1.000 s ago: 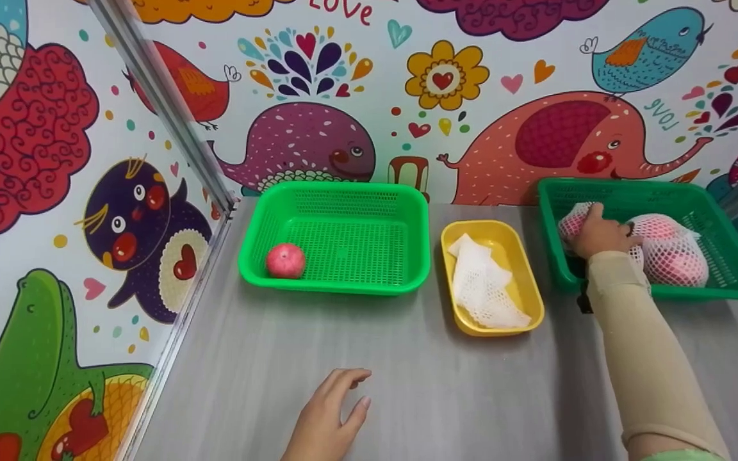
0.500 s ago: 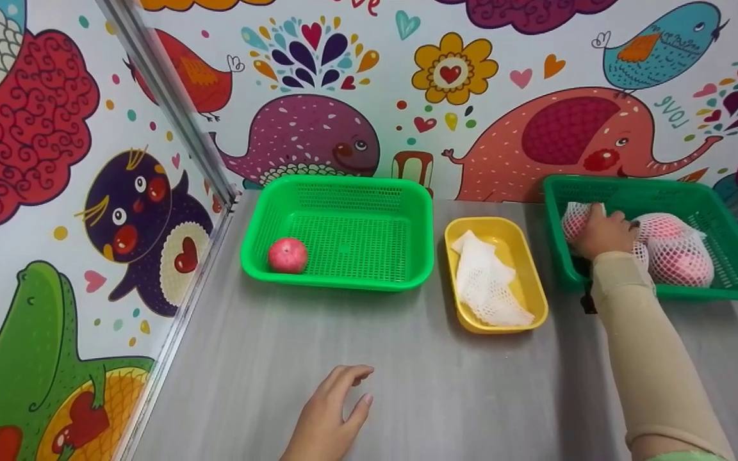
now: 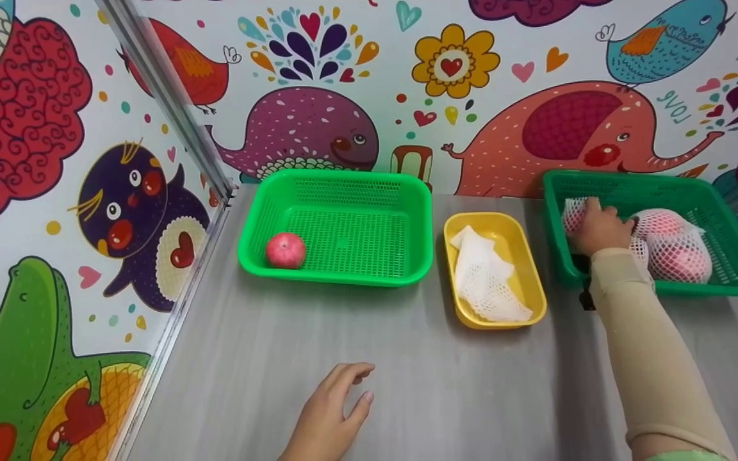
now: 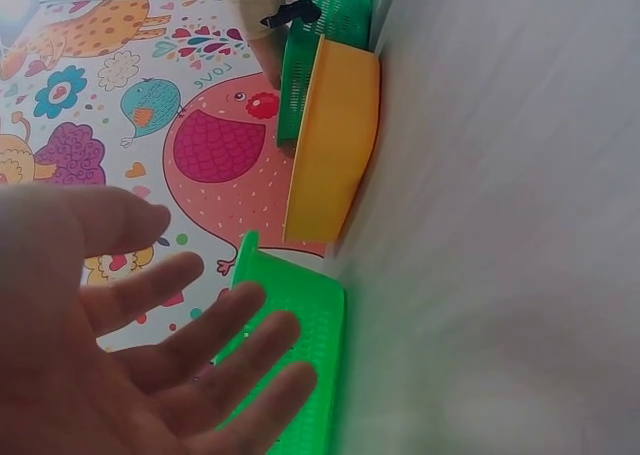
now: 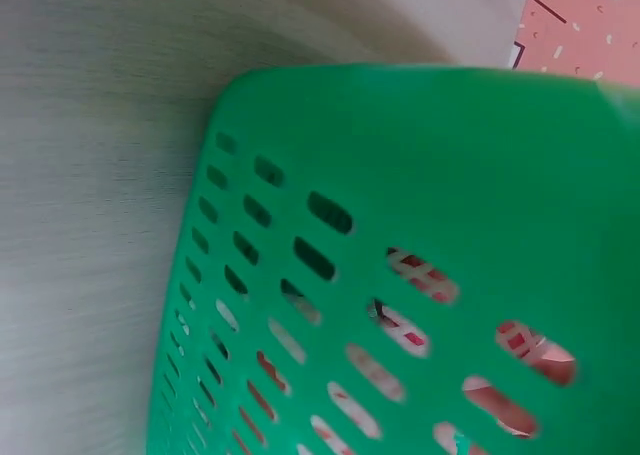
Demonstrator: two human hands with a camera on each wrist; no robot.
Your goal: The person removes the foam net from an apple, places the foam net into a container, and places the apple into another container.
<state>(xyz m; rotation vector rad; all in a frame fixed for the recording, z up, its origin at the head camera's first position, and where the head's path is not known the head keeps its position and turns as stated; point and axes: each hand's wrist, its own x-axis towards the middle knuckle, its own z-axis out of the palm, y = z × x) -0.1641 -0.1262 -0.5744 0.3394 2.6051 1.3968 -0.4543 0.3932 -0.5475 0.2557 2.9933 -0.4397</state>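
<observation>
My right hand [image 3: 601, 229] reaches into the dark green basket [image 3: 664, 289] at the right. Its thumb and fingers grip a pink round fruit in a white foam net [image 3: 574, 214] at the basket's left end. More netted pink fruits [image 3: 676, 246] lie just right of the hand. In the right wrist view the basket wall [image 5: 480, 155] hides most of the hand. My left hand [image 3: 330, 410] hovers over the front of the table, fingers loosely bent and holding nothing; the left wrist view shows its spread fingers [image 4: 230, 345].
A bright green basket [image 3: 337, 278] at the back left holds one bare pink fruit [image 3: 286, 250]. Between the baskets stands a yellow tray [image 3: 523, 275] with empty white foam nets [image 3: 481, 275] in it. Patterned walls [image 3: 318, 128] close off the grey table [image 3: 266, 339] behind and at the sides.
The head view has tipped slightly, so everything sits a little higher in it. The right hand stays on the netted fruit; the left hand has hardly moved.
</observation>
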